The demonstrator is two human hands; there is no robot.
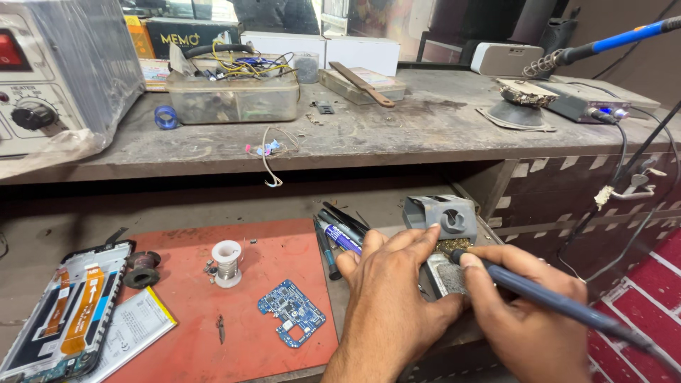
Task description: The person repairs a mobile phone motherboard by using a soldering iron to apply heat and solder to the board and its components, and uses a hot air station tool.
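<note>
Leftmost, an opened phone frame (67, 312) with orange flex strips lies beside a flat battery (135, 330) at the edge of a red work mat (191, 298), where a white solder spool (227, 262) stands upright and a blue circuit board (292, 312) lies flat, well apart from the hands. Further right, past a bundle of pens (339, 230), the left hand (394, 298) rests with fingers curled over a small grey metal piece (445, 273) on the bench edge, just below a grey tip-cleaner holder (441, 215). Rightmost, the right hand (521, 312) is closed around a blue soldering iron (553, 299), its tip touching that metal piece beside the left fingertips.
</note>
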